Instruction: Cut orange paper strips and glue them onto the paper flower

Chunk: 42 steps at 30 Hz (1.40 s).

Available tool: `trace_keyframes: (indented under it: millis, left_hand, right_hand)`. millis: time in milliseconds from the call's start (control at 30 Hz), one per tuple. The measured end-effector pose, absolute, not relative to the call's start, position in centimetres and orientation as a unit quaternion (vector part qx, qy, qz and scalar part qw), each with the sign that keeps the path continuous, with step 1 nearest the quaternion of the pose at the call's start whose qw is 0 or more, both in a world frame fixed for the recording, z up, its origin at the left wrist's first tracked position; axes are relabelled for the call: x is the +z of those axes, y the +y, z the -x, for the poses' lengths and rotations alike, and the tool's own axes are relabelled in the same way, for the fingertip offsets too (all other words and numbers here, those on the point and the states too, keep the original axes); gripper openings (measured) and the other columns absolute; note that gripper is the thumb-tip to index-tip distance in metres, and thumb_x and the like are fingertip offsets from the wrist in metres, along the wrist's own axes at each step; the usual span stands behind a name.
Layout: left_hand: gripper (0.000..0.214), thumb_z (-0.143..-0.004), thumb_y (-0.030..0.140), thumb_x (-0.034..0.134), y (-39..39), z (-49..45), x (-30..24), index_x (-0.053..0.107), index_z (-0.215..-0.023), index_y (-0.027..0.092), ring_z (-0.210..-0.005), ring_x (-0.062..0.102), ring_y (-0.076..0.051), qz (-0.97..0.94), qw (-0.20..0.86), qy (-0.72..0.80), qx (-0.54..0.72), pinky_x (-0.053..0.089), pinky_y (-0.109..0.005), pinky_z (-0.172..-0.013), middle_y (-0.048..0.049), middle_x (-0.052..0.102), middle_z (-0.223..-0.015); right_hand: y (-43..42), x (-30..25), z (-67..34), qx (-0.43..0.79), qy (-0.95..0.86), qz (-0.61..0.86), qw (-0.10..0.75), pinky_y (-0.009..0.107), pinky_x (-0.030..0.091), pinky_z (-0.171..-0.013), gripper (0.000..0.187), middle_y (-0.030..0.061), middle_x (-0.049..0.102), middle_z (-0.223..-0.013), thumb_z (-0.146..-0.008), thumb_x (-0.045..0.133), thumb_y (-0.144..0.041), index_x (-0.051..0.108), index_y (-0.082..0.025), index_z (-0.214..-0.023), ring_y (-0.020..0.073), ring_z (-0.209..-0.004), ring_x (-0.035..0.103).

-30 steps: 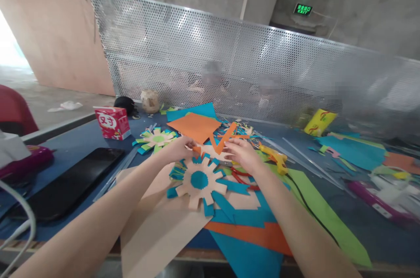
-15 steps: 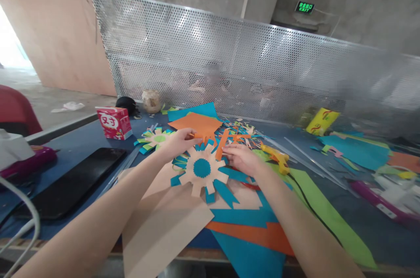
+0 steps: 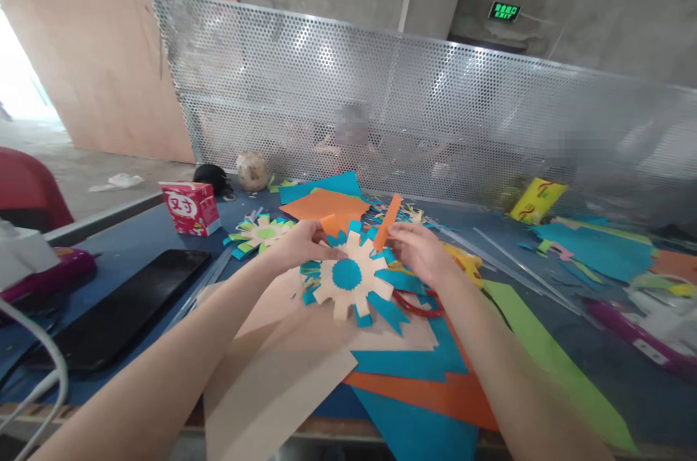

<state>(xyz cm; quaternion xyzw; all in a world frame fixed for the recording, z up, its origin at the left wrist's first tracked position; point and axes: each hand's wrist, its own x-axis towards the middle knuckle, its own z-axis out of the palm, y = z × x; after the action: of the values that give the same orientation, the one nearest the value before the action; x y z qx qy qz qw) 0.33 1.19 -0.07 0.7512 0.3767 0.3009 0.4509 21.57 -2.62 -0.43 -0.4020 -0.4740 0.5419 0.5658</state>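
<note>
A layered paper flower (image 3: 356, 299) faces me above the pale sheets, beige petals over blue ones, with a blue fringed centre (image 3: 346, 274). My left hand (image 3: 299, 243) is closed on its upper left edge, the thumb lying over the petals. A small orange paper piece (image 3: 329, 224) shows beside those fingers; whether they pinch it too I cannot tell. Pinched in my right hand (image 3: 417, 247) is an orange paper strip (image 3: 388, 221), upright at the flower's upper right edge. Under the right wrist lie red-handled scissors (image 3: 417, 310), partly hidden.
A yellow glue gun (image 3: 465, 265) lies behind my right forearm. Paper scraps and a green-and-beige paper flower (image 3: 265, 234) lie farther back. A phone (image 3: 125, 305) and a red box (image 3: 190, 208) are at left. A perforated metal screen (image 3: 327, 76) borders the desk.
The flower has shifted slightly right and up. My left thumb has come over its petals. My right hand has raised the orange strip and moved it right, uncovering more of the scissors' handles.
</note>
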Motion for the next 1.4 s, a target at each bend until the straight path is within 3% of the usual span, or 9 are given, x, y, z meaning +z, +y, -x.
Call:
trace_keyframes:
  millis: [133, 267, 333, 433, 700, 1167, 1400]
  left_hand:
    - [0.029, -0.065, 0.039, 0.062, 0.3, -0.2, 1.1, 0.059, -0.081, 0.016, -0.068, 0.058, -0.017, -0.773, 0.27, 0.361, 0.446, 0.047, -0.03, -0.062, -0.0034, 0.062, -0.07]
    - [0.01, -0.074, 0.028, 0.057, -0.4, 0.5, 1.8, 0.061, -0.077, 0.019, -0.081, 0.057, -0.017, -0.815, -0.014, 0.173, 0.553, 0.045, -0.033, -0.075, -0.0039, 0.065, -0.078]
    - [0.01, -0.077, 0.022, 0.053, -0.7, 0.8, 1.9, 0.061, -0.083, 0.021, -0.084, 0.057, -0.018, -0.819, -0.128, 0.099, 0.551, 0.044, -0.034, -0.077, -0.0032, 0.066, -0.08]
    - [0.013, -0.08, 0.017, 0.048, -1.3, 0.9, 1.9, 0.059, -0.086, 0.022, -0.084, 0.057, -0.017, -0.809, -0.226, 0.065, 0.539, 0.043, -0.035, -0.076, -0.0029, 0.067, -0.083]
    - [0.012, -0.081, 0.019, 0.048, -1.8, 0.8, 1.8, 0.057, -0.088, 0.023, -0.085, 0.059, -0.017, -0.808, -0.231, 0.071, 0.537, 0.045, -0.035, -0.076, -0.0024, 0.066, -0.086]
    - [0.017, -0.083, 0.019, 0.045, -1.6, 0.8, 1.4, 0.056, -0.095, 0.021, -0.087, 0.057, -0.018, -0.818, -0.204, 0.071, 0.534, 0.043, -0.037, -0.078, -0.0045, 0.065, -0.088]
    - [0.017, -0.082, 0.019, 0.046, -1.6, 0.7, 1.3, 0.056, -0.096, 0.022, -0.086, 0.057, -0.017, -0.819, -0.19, 0.077, 0.535, 0.043, -0.036, -0.079, -0.0051, 0.065, -0.089]
  right_hand:
    - [-2.5, 1.3, -23.5, 0.34, -0.498, 0.39, 0.695, 0.03, 0.05, -0.063, 0.016, 0.0025, 0.065, -0.079, -0.07, 0.057, -0.035, 0.054, -0.02, -0.077, 0.0155, -0.071, 0.062]
    - [-4.6, 3.6, -23.6, 0.092, -0.505, 0.369, 0.775, 0.032, 0.05, -0.067, 0.012, -0.0009, 0.062, -0.071, -0.071, 0.061, -0.029, 0.058, -0.02, -0.078, 0.0138, -0.067, 0.061]
    - [-6.2, 4.4, -22.7, -0.034, -0.546, 0.352, 0.759, 0.032, 0.05, -0.071, 0.006, -0.0004, 0.064, -0.073, -0.071, 0.061, -0.022, 0.063, -0.021, -0.077, 0.014, -0.07, 0.061]
    - [-8.2, 4.7, -21.1, -0.077, -0.663, 0.285, 0.688, 0.034, 0.049, -0.076, 0.015, -0.0007, 0.065, -0.082, -0.073, 0.057, -0.012, 0.064, -0.024, -0.08, 0.0154, -0.078, 0.061]
    - [-8.4, 4.0, -19.8, -0.08, -0.773, 0.24, 0.582, 0.036, 0.05, -0.072, 0.025, 0.0015, 0.066, -0.083, -0.078, 0.049, -0.011, 0.063, -0.026, -0.091, 0.0171, -0.081, 0.06]
    - [-8.3, 3.9, -19.7, -0.146, -0.746, 0.257, 0.597, 0.032, 0.049, -0.07, 0.028, -0.0003, 0.066, -0.081, -0.076, 0.05, -0.006, 0.062, -0.027, -0.091, 0.0154, -0.077, 0.06]
    - [-8.4, 3.5, -19.8, -0.119, -0.767, 0.275, 0.567, 0.03, 0.048, -0.073, 0.029, -0.0019, 0.065, -0.083, -0.074, 0.052, -0.002, 0.061, -0.025, -0.09, 0.0129, -0.08, 0.058]
